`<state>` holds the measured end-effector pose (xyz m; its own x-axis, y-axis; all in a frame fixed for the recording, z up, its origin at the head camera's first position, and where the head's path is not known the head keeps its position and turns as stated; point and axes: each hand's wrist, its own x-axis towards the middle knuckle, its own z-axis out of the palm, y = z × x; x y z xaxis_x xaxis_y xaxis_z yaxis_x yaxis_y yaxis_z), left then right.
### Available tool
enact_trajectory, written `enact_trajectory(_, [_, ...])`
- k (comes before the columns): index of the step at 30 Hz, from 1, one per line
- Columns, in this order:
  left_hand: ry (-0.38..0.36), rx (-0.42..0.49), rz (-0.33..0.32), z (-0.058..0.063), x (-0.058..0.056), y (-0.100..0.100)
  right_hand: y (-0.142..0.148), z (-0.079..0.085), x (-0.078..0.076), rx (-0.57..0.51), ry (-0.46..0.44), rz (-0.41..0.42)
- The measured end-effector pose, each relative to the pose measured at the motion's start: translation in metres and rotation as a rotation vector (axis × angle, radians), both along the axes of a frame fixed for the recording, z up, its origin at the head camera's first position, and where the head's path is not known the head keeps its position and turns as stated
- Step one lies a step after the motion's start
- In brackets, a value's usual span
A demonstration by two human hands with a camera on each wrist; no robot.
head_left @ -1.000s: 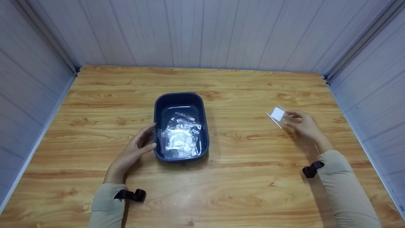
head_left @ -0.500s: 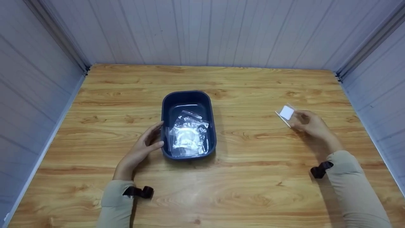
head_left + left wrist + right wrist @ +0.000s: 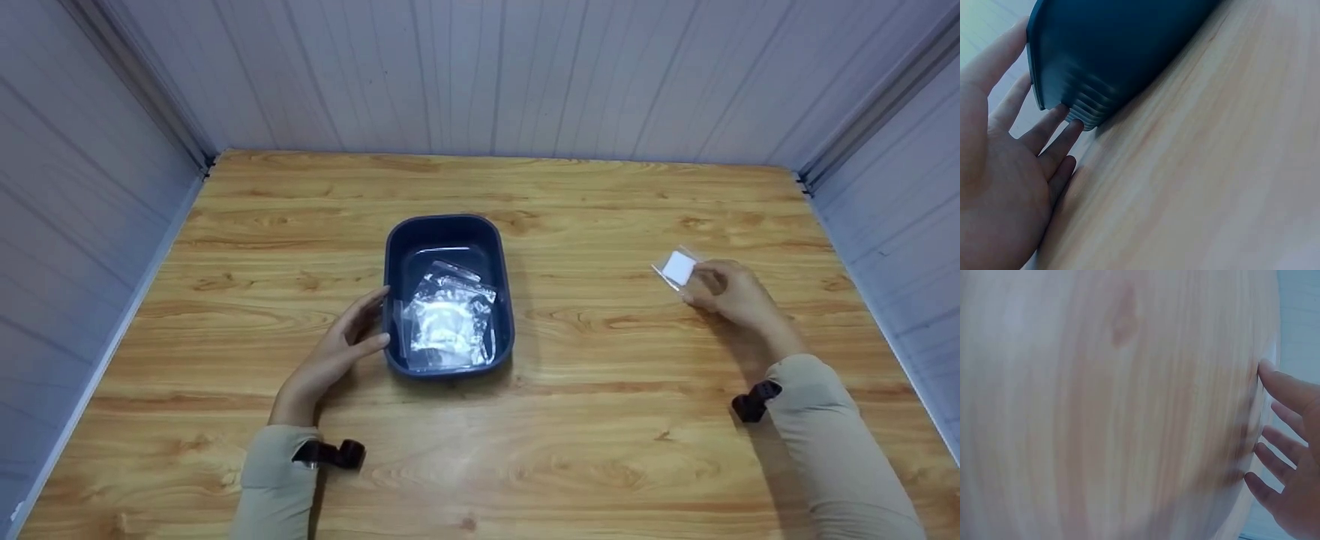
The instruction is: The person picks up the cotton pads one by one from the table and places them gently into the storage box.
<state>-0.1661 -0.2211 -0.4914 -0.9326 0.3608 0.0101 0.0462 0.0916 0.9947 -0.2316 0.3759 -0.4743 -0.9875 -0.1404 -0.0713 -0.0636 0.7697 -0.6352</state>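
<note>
Your wood-grain surface point(image 3: 600, 390) carries a dark blue rounded plastic tub point(image 3: 448, 232) at its middle, with crinkled clear plastic bags point(image 3: 448, 319) lying inside. Your left hand point(image 3: 330, 360) rests against the tub's left wall, fingers straight, its grip closed on nothing. Well to the right, your right hand point(image 3: 731, 296) pinches a small clear bag with a white square point(image 3: 679, 268), apparently just above the surface.

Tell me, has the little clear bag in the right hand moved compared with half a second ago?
No. The small clear bag sits in the same spot against the wood grain of the table, and the right hand holding it has barely shifted.
</note>
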Motion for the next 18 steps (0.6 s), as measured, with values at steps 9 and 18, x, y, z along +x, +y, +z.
enact_trajectory(9, [-0.006, 0.008, -0.005, 0.0012, -0.0012, 0.0024, 0.0025, -0.0011, 0.0000, 0.025, 0.003, -0.024])
enact_trajectory(18, [-0.016, -0.015, -0.009, 0.0010, 0.0000, 0.0002, -0.0001, -0.0020, 0.0000, 0.060, 0.023, -0.048])
